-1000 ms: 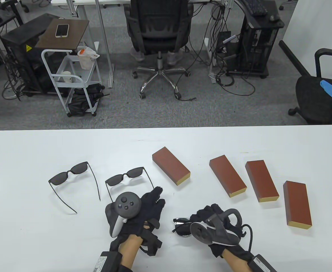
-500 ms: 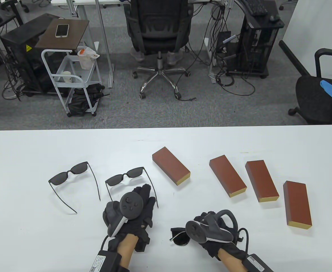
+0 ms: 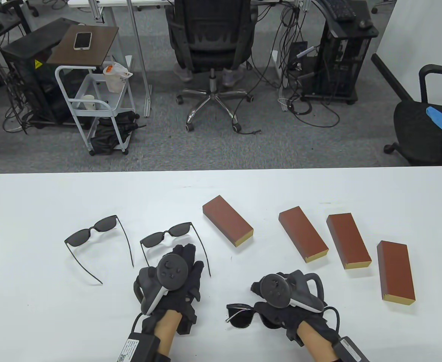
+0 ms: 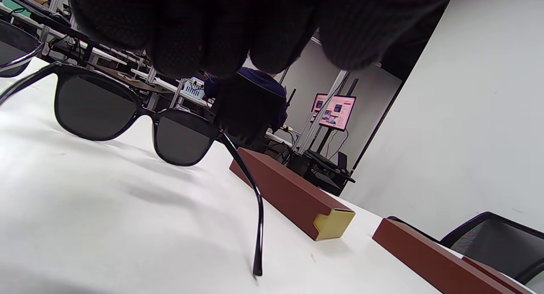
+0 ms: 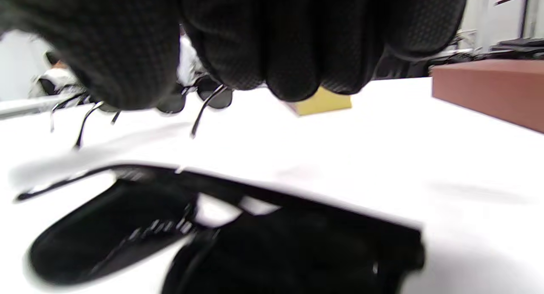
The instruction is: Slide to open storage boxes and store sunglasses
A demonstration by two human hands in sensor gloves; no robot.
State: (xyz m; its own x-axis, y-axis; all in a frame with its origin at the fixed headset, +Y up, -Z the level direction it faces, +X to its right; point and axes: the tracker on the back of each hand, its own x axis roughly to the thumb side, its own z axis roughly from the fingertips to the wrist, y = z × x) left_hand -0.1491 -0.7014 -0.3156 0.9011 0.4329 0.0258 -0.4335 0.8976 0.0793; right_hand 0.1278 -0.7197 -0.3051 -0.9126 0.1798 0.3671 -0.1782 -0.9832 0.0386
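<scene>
Four closed brown storage boxes with gold ends lie in a row: (image 3: 227, 225), (image 3: 303, 233), (image 3: 348, 240), (image 3: 396, 270). Two open sunglasses lie at the left (image 3: 92, 232) and middle (image 3: 166, 235). My left hand (image 3: 185, 252) hovers between the middle pair's arms and holds nothing; in the left wrist view its fingers (image 4: 238, 52) hang above the frame (image 4: 97, 107). A folded pair (image 3: 243, 316) lies on the table beside my right hand (image 3: 260, 292). In the right wrist view its curled fingers (image 5: 293, 69) hang above the folded pair (image 5: 127, 226) without touching.
The white table (image 3: 36, 320) has its far edge (image 3: 221, 169) facing an office floor with a swivel chair (image 3: 211, 37) and a cart (image 3: 96, 98). The nearest box shows in the left wrist view (image 4: 289, 196).
My right hand has turned palm down and let go of the folded sunglasses, which now lie flat on the table. My left hand has drawn back and left, toward the middle pair.
</scene>
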